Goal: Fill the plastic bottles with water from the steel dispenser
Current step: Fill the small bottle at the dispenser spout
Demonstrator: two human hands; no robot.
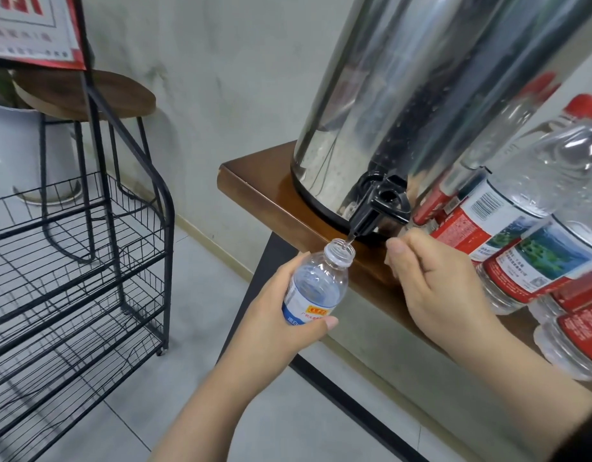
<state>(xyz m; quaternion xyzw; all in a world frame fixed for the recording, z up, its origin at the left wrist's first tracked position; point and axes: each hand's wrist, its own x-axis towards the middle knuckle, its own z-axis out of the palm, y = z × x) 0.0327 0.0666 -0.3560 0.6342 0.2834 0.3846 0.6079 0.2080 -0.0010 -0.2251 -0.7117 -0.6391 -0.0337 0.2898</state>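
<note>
Left hand (281, 315) grips bottle (316, 285) under tap (378, 208), water trickling in; right hand (438, 281) loosely curled, holds nothing. Fill barely begun; other bottles (521, 235) w/ caps wait.

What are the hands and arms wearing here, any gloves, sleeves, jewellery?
No gloves. The left hand and right hand are bare, no rings or watch visible. Both forearms are bare too; a dark sleeve edge shows only on the right arm at the frame corner.

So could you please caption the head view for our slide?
Left hand holds an uncapped bottle under the steel dispenser's black tap.
</note>
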